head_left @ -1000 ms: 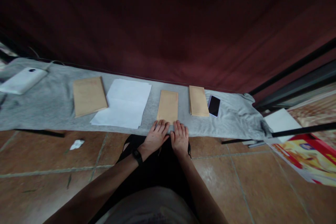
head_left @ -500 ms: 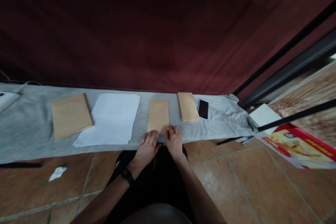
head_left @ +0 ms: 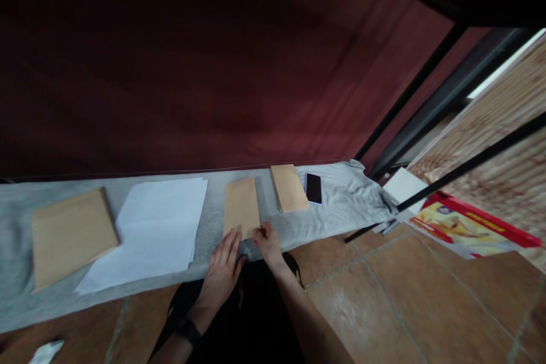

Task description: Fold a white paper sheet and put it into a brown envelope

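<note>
A small brown envelope (head_left: 241, 205) lies flat on the grey cloth in front of me. Across its near left corner rest the outstretched fingers of my left hand (head_left: 222, 267), pressing it flat. My right hand (head_left: 268, 244) has its fingers curled in a pinch at the near right corner of the same envelope. Just to the right lies a stack of similar brown envelopes (head_left: 290, 187). White paper sheets (head_left: 157, 222) are spread to the left, and a larger brown envelope stack (head_left: 72, 233) overlaps their left edge.
A phone (head_left: 314, 188) lies right of the small envelopes. The grey cloth (head_left: 341, 205) covers a narrow bench against a dark red curtain (head_left: 213, 96). Black metal bars (head_left: 409, 91) and a red and yellow box (head_left: 464, 227) stand at the right. Crumpled white paper (head_left: 46, 351) is on the tiled floor.
The view has turned to the right and tilted, so the bench sits lower and further left. My hands stay at the envelope's near edge; the right fingers have curled more at its corner.
</note>
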A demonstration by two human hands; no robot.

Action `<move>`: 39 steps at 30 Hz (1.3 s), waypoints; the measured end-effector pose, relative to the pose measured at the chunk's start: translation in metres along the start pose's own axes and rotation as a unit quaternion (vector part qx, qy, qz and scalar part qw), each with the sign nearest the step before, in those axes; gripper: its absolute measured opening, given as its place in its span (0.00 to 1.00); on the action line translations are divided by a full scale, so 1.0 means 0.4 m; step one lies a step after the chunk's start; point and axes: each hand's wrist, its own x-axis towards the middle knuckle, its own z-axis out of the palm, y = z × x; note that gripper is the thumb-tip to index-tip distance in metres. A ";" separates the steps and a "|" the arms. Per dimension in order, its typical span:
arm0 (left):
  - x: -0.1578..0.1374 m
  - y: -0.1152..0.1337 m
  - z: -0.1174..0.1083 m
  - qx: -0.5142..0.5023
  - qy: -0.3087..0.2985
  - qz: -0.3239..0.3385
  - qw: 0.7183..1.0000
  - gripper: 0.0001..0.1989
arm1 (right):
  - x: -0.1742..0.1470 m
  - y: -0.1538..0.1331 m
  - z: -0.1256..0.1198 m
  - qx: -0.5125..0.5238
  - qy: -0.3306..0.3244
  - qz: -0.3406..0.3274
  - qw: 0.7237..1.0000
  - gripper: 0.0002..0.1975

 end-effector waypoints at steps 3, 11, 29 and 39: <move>0.000 -0.001 0.000 -0.005 0.030 0.004 1.000 0.34 | 0.000 -0.011 0.016 0.060 0.010 0.034 0.998 0.16; 0.001 -0.009 0.005 0.001 0.047 0.017 0.999 0.35 | 0.102 -0.086 -0.119 0.157 0.072 0.026 0.985 0.19; 0.003 -0.020 0.015 0.020 0.041 0.036 0.998 0.27 | 0.257 -0.070 -0.333 0.165 0.168 0.049 0.970 0.12; 0.006 -0.016 0.012 0.033 0.025 0.040 0.998 0.21 | 0.278 -0.055 -0.348 0.111 0.167 0.078 0.976 0.13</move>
